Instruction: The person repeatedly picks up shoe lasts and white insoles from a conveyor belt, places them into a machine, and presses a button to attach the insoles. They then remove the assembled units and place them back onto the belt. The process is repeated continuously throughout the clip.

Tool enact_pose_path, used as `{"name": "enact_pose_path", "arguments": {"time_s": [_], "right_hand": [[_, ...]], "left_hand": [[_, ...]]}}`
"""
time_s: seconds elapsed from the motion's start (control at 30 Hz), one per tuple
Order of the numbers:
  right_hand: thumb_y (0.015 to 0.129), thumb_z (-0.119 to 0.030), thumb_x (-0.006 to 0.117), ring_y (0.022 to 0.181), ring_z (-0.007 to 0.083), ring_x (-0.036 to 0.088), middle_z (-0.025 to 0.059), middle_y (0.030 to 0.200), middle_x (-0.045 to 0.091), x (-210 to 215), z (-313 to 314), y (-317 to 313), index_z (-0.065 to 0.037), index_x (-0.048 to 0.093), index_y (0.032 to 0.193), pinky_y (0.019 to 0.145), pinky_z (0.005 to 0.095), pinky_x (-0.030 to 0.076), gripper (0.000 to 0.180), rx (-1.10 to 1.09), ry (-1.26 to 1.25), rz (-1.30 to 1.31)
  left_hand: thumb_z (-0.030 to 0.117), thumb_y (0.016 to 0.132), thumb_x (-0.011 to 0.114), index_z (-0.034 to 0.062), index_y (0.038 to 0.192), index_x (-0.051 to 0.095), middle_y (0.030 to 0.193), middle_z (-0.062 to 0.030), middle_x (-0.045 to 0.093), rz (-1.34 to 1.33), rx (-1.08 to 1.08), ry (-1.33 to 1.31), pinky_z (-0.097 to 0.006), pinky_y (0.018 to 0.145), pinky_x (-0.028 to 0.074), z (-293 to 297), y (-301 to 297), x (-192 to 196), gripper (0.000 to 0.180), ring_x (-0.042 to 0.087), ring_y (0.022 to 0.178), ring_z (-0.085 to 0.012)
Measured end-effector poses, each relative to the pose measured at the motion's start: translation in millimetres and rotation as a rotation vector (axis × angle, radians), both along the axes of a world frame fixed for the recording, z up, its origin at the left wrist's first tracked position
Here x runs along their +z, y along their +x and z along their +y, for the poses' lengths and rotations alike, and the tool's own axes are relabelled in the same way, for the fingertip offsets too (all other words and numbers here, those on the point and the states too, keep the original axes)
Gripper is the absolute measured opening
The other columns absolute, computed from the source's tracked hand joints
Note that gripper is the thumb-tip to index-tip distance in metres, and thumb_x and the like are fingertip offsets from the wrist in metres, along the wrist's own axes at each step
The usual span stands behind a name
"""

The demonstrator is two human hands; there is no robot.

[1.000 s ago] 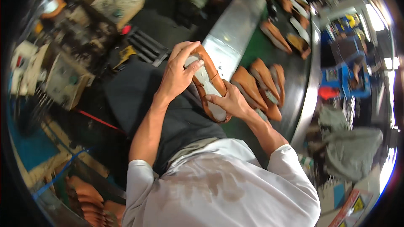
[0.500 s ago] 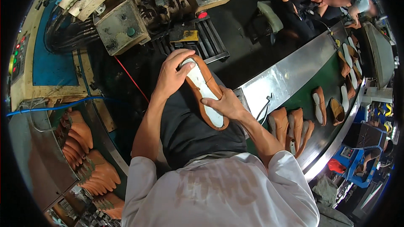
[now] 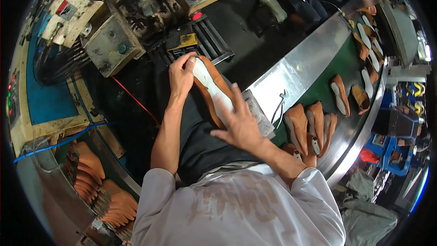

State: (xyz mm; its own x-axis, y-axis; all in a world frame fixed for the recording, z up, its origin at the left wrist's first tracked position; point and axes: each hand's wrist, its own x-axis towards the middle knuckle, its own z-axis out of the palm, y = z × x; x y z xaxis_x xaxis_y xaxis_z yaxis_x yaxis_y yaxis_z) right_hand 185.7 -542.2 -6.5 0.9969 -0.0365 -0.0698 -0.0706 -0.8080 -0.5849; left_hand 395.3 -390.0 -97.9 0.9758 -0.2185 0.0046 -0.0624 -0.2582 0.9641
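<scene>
Head cam, steep down, close.

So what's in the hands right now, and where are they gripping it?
A tan shoe on its last, sole side up. The left hand pinches the far tip with its fingers; the right hand lies flat over the near end.

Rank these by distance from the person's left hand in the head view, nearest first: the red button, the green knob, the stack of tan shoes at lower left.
1. Red button, just above the left hand.
2. Green knob, on the grey box to its left.
3. Stack of tan shoes, far below left.
</scene>
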Motion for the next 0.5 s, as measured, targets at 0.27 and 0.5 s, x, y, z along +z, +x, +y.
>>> {"name": "enact_pose_path", "arguments": {"time_s": [0.27,0.5], "right_hand": [[0.077,-0.025,0.086,0.113,0.0489,0.059,0.0339,0.174,0.019,-34.8,12.7,-12.6,-0.042,0.056,0.157,0.092,0.0494,0.061,0.087,0.072,-0.194,-0.139],[0.075,-0.018,0.085,0.109,0.043,0.057,0.0286,0.174,0.022,-20.2,-9.2,-6.8,-0.034,0.069,0.147,0.081,0.0427,0.065,0.075,0.133,-0.1,-0.249]], "left_hand": [[0.012,0.105,0.063,0.0039,0.124,0.08,0.118,-0.0195,0.078,-0.365,0.078,0.307,-0.045,0.098,0.054,-2.6,6.9,-4.7,0.026,0.07,0.111,-0.0367],[0.019,0.111,0.059,-0.0044,0.132,0.074,0.122,-0.0189,0.079,-0.055,-0.119,0.186,-0.038,0.098,0.055,21.7,27.1,1.9,0.035,0.074,0.109,-0.0248]]}}
